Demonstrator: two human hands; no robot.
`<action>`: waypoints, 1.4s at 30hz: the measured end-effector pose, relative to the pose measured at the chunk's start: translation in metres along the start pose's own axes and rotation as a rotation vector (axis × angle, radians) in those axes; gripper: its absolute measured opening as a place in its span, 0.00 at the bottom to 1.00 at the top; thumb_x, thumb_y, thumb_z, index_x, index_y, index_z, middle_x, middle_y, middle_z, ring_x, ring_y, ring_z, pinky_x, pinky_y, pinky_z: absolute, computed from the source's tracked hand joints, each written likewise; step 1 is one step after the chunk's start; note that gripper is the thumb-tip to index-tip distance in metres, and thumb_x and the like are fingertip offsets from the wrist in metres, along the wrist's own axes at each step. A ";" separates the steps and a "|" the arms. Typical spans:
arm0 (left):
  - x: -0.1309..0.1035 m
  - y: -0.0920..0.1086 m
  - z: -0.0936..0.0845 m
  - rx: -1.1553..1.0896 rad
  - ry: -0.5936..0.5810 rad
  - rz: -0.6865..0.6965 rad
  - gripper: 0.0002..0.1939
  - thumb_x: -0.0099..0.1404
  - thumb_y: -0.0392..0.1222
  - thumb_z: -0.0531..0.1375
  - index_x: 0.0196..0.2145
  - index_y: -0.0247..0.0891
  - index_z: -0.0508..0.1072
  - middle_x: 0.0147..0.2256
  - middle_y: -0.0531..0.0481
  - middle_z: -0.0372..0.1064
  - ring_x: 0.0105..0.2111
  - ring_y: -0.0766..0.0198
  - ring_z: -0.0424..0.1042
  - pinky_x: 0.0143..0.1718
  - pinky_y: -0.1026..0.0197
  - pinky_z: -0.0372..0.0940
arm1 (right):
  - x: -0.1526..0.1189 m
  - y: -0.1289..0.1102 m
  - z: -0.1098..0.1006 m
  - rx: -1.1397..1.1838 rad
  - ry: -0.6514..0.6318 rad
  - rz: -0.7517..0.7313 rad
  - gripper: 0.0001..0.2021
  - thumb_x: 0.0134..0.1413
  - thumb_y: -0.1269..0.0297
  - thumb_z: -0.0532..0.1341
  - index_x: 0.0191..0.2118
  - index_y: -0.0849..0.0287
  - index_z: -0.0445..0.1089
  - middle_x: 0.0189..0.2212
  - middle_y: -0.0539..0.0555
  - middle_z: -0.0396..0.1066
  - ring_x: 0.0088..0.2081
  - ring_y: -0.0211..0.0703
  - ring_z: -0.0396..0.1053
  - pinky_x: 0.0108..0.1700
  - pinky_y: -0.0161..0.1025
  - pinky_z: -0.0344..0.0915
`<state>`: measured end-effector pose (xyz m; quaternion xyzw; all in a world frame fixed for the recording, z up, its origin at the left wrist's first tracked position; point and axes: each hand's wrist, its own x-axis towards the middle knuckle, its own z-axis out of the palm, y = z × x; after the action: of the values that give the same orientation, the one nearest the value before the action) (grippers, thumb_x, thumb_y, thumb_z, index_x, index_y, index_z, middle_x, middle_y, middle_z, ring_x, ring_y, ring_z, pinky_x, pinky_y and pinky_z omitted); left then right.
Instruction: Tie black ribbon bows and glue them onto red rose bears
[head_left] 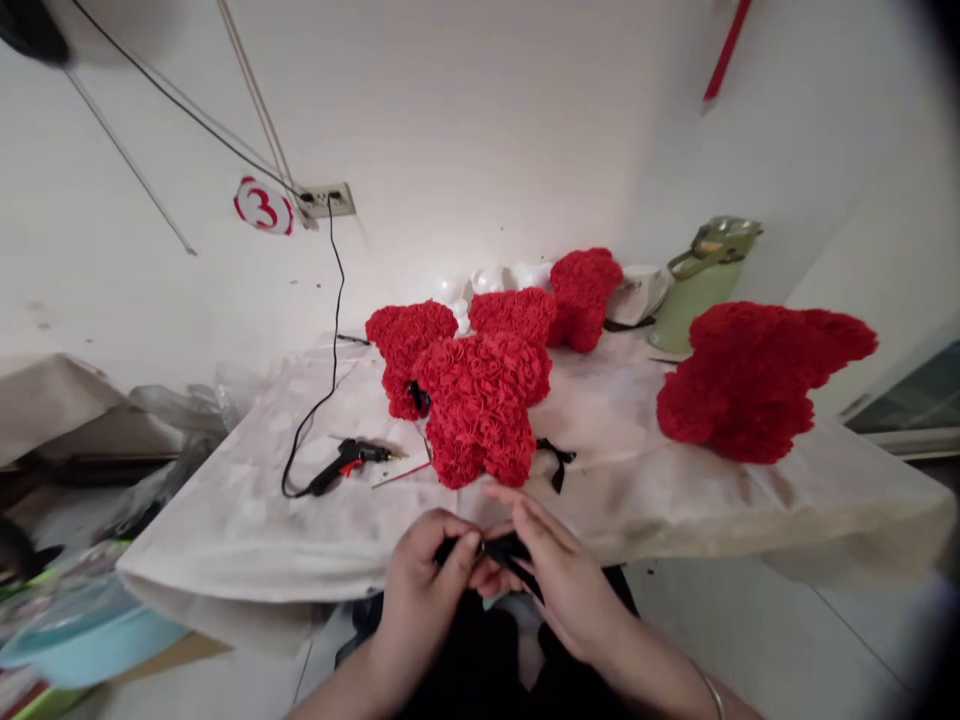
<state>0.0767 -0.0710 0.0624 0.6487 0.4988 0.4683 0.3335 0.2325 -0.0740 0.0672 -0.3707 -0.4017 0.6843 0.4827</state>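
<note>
Just past the table's front edge, my left hand (429, 575) pinches a black ribbon (510, 549) between thumb and finger. My right hand (559, 570) is closed around the other part of the ribbon, with some fingers stretched out. Behind my hands a bear shape covered in red roses (484, 405) rests on the table. Another black ribbon piece (556, 464) lies at its right side. A black glue gun (350, 464) with a cord lies to the left, beside a thin red stick (401, 475).
More red rose shapes stand behind (409, 345) and at the right (757, 380) on the cloth-covered table (247, 520). A green jug (697, 290) is near the wall. A wall socket (330, 200) feeds the cord. A blue basin (97, 635) sits lower left.
</note>
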 end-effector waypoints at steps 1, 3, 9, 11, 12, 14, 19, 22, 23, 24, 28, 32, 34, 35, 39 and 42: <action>0.001 0.004 -0.002 -0.013 0.024 -0.023 0.13 0.63 0.46 0.59 0.26 0.36 0.73 0.24 0.51 0.70 0.27 0.67 0.69 0.31 0.66 0.64 | -0.002 -0.002 0.001 0.102 -0.023 0.038 0.28 0.61 0.41 0.51 0.58 0.54 0.60 0.36 0.55 0.74 0.32 0.44 0.74 0.37 0.42 0.71; 0.002 0.011 -0.003 -0.102 0.061 -0.070 0.14 0.62 0.48 0.60 0.25 0.35 0.72 0.23 0.52 0.69 0.26 0.67 0.67 0.30 0.67 0.63 | -0.007 -0.005 0.003 0.224 -0.080 0.056 0.30 0.60 0.37 0.49 0.55 0.56 0.61 0.37 0.57 0.74 0.34 0.45 0.75 0.37 0.43 0.70; -0.002 0.019 -0.002 -0.222 0.077 -0.093 0.14 0.62 0.49 0.61 0.27 0.35 0.74 0.24 0.51 0.70 0.27 0.68 0.66 0.31 0.67 0.62 | -0.016 -0.010 0.003 -0.018 -0.094 -0.091 0.28 0.49 0.36 0.60 0.44 0.57 0.68 0.41 0.56 0.68 0.38 0.43 0.69 0.36 0.41 0.72; -0.003 0.019 -0.001 -0.183 0.079 -0.062 0.15 0.61 0.50 0.62 0.26 0.34 0.75 0.24 0.52 0.69 0.27 0.68 0.65 0.30 0.67 0.61 | -0.016 -0.010 0.003 -0.175 -0.059 -0.099 0.21 0.49 0.43 0.65 0.38 0.57 0.68 0.35 0.52 0.67 0.36 0.41 0.68 0.34 0.39 0.72; -0.004 0.019 -0.001 -0.169 0.078 -0.059 0.16 0.61 0.50 0.62 0.25 0.34 0.75 0.24 0.52 0.68 0.26 0.68 0.64 0.30 0.67 0.60 | -0.016 -0.010 0.004 -0.224 -0.042 -0.094 0.18 0.49 0.46 0.65 0.36 0.56 0.68 0.32 0.50 0.66 0.33 0.40 0.67 0.33 0.38 0.71; -0.006 0.018 0.000 -0.185 0.054 -0.089 0.18 0.62 0.52 0.61 0.25 0.34 0.74 0.23 0.52 0.65 0.26 0.68 0.63 0.29 0.67 0.60 | -0.014 -0.006 0.003 -0.252 -0.012 -0.088 0.14 0.52 0.50 0.64 0.33 0.56 0.67 0.26 0.47 0.64 0.29 0.38 0.66 0.32 0.38 0.71; -0.011 0.010 0.003 -0.439 -0.064 -0.163 0.27 0.70 0.58 0.48 0.33 0.34 0.76 0.27 0.46 0.71 0.31 0.62 0.69 0.34 0.62 0.64 | -0.014 0.007 -0.002 -0.174 0.058 -0.136 0.10 0.56 0.55 0.62 0.33 0.56 0.67 0.25 0.46 0.66 0.28 0.37 0.66 0.35 0.37 0.67; -0.012 0.005 0.005 -0.378 -0.058 -0.095 0.18 0.66 0.54 0.57 0.36 0.35 0.75 0.30 0.49 0.72 0.32 0.64 0.69 0.36 0.64 0.65 | -0.014 0.009 -0.002 -0.221 0.087 -0.158 0.09 0.56 0.57 0.62 0.32 0.57 0.67 0.25 0.46 0.67 0.29 0.37 0.67 0.36 0.36 0.65; -0.012 0.005 0.005 -0.338 -0.054 -0.093 0.15 0.63 0.52 0.61 0.35 0.36 0.75 0.29 0.50 0.72 0.31 0.65 0.69 0.35 0.65 0.65 | -0.013 0.008 -0.001 -0.252 0.078 -0.160 0.09 0.56 0.57 0.61 0.31 0.57 0.67 0.24 0.46 0.66 0.29 0.37 0.67 0.36 0.36 0.65; -0.012 0.005 0.005 -0.304 -0.051 -0.103 0.12 0.62 0.49 0.62 0.34 0.36 0.75 0.28 0.52 0.72 0.29 0.67 0.69 0.33 0.67 0.64 | -0.013 0.007 0.000 -0.286 0.063 -0.155 0.09 0.55 0.57 0.61 0.31 0.57 0.66 0.24 0.47 0.66 0.29 0.38 0.67 0.37 0.36 0.65; -0.008 0.006 0.004 -0.217 -0.044 -0.120 0.11 0.62 0.47 0.62 0.30 0.35 0.74 0.26 0.52 0.71 0.27 0.68 0.69 0.30 0.67 0.64 | -0.011 0.005 -0.004 -0.357 0.003 -0.151 0.10 0.52 0.57 0.62 0.35 0.57 0.65 0.30 0.49 0.67 0.33 0.40 0.67 0.38 0.37 0.66; -0.005 0.002 0.007 -0.113 -0.058 -0.090 0.10 0.60 0.44 0.62 0.27 0.35 0.74 0.26 0.51 0.72 0.27 0.67 0.69 0.31 0.67 0.64 | -0.008 0.014 -0.019 -0.281 -0.061 -0.184 0.16 0.56 0.49 0.59 0.39 0.57 0.65 0.36 0.52 0.67 0.39 0.43 0.68 0.40 0.39 0.69; -0.004 0.000 0.010 -0.102 -0.091 -0.111 0.10 0.60 0.45 0.62 0.27 0.34 0.74 0.26 0.50 0.73 0.27 0.66 0.70 0.31 0.66 0.64 | -0.006 0.019 -0.026 -0.211 -0.113 -0.142 0.20 0.57 0.44 0.57 0.42 0.57 0.66 0.38 0.53 0.67 0.39 0.43 0.69 0.39 0.39 0.70; -0.004 -0.001 0.012 -0.112 -0.113 -0.131 0.11 0.60 0.45 0.62 0.27 0.34 0.74 0.26 0.50 0.73 0.27 0.66 0.70 0.31 0.66 0.64 | -0.005 0.020 -0.028 -0.179 -0.129 -0.114 0.21 0.57 0.42 0.56 0.42 0.57 0.66 0.39 0.54 0.67 0.39 0.42 0.69 0.37 0.39 0.70; -0.004 -0.004 0.016 -0.131 -0.155 -0.175 0.13 0.59 0.48 0.63 0.26 0.34 0.73 0.24 0.50 0.71 0.26 0.66 0.69 0.30 0.67 0.63 | -0.006 0.015 -0.028 -0.216 -0.062 0.000 0.18 0.53 0.47 0.62 0.40 0.57 0.69 0.34 0.51 0.66 0.34 0.38 0.68 0.35 0.36 0.71; -0.006 -0.007 0.019 -0.130 -0.167 -0.221 0.16 0.59 0.50 0.63 0.24 0.33 0.72 0.22 0.52 0.68 0.26 0.67 0.66 0.29 0.67 0.61 | -0.008 0.008 -0.023 -0.332 -0.015 0.018 0.12 0.51 0.56 0.65 0.37 0.57 0.69 0.31 0.49 0.66 0.32 0.37 0.68 0.35 0.37 0.72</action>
<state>0.0922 -0.0737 0.0479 0.6036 0.5062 0.4045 0.4646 0.2523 -0.0788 0.0513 -0.4438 -0.5093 0.6157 0.4057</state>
